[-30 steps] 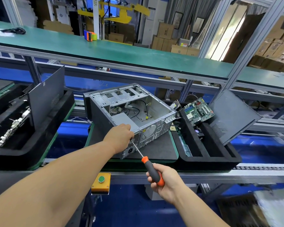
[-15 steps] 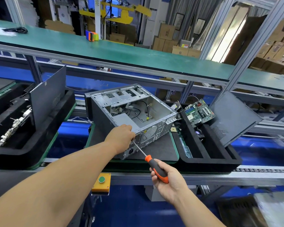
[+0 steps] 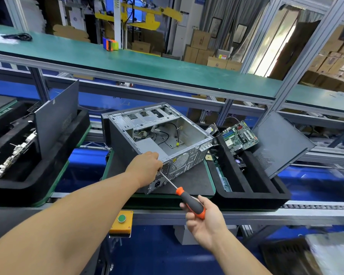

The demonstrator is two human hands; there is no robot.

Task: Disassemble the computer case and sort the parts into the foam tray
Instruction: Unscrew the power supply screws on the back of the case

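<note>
An open grey computer case (image 3: 147, 132) lies on its side on a dark mat, loose cables inside. My left hand (image 3: 147, 165) rests on its rear upper corner with fingers curled over the edge, by the power supply. My right hand (image 3: 203, 217) grips the black and orange handle of a screwdriver (image 3: 189, 201); its shaft points up-left to the case's rear panel, its tip hidden by my left hand. To the right stands a black foam tray (image 3: 252, 197) holding a green motherboard (image 3: 239, 138) and a dark side panel (image 3: 282, 143) leaning in it.
Another black foam tray (image 3: 28, 181) at the left holds a side panel (image 3: 56, 122) and a board. A yellow box with a green button (image 3: 121, 221) hangs under the bench edge. A green shelf (image 3: 147, 62) runs overhead behind the case.
My right hand has shifted on the screwdriver handle, loosening and re-gripping as it turns. The left hand stays on the case corner.
</note>
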